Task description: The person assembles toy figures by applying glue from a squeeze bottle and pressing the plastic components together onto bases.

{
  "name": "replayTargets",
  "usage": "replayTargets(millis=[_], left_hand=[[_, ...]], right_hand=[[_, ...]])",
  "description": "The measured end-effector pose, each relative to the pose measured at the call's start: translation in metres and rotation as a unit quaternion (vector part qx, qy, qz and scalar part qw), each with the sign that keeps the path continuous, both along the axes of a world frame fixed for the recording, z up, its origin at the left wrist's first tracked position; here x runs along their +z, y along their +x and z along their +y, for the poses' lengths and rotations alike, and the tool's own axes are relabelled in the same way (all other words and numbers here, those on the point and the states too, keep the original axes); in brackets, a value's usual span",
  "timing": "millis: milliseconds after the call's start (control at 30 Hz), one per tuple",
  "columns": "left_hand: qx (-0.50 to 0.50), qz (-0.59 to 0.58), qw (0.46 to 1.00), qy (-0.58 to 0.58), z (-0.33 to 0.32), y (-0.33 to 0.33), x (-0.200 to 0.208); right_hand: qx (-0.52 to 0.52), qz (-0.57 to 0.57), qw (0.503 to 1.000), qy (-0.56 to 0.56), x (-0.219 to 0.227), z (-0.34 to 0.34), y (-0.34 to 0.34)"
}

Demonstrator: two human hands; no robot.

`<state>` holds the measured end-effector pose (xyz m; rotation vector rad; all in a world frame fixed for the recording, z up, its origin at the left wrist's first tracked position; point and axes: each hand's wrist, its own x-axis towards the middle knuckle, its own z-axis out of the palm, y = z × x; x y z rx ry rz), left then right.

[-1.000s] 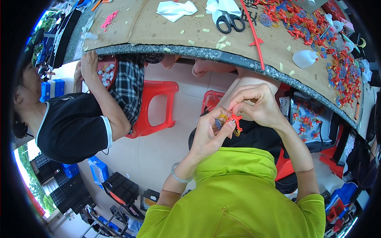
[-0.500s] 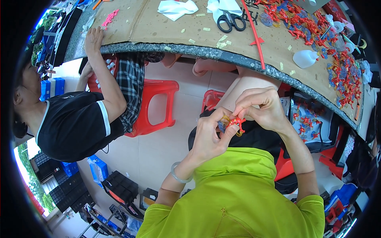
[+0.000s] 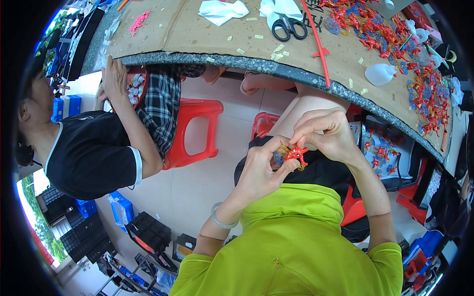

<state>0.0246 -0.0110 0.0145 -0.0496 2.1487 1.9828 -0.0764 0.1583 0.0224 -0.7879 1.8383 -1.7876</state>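
Red toy: between the two hands above the lap, its eyed end pointing right [image 3: 299, 155].
Left hand: thumb and fingers clamped on the toy from the left [image 3: 260, 168].
Right hand: fingertips pinched on the toy's upper side [image 3: 328, 134].
Change: both hands keep nearly the same pose as half a second ago; the toy points more to the right — and the co-worker's hand [image 3: 114, 79] has drawn back from the counter [image 3: 192, 37] to its edge.
Hard to see: blue disc [image 3: 278, 159] and yellow ring, partly behind the left fingers; the pinch itself — contents hidden.
Cut off: heap of toys, upper right [image 3: 428, 98].
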Motion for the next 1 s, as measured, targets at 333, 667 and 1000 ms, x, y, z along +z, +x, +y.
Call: replayTargets(millis=[333, 667, 1000], left_hand=[[0.016, -0.066, 0.987, 0.146, 0.004, 0.001, -0.001], [0.118, -0.094, 0.953, 0.262, 0.006, -0.007, -0.006], [0.112, -0.009, 0.966, 0.233, 0.018, -0.015, -0.011]], right_hand=[[0.007, -0.008, 1.0, 0.016, 0.0, 0.002, -0.002], [-0.21, -0.11, 0.972, 0.01, -0.012, 0.006, 0.036], [-0.292, 0.142, 0.945, 0.049, -0.016, -0.001, 0.048]])
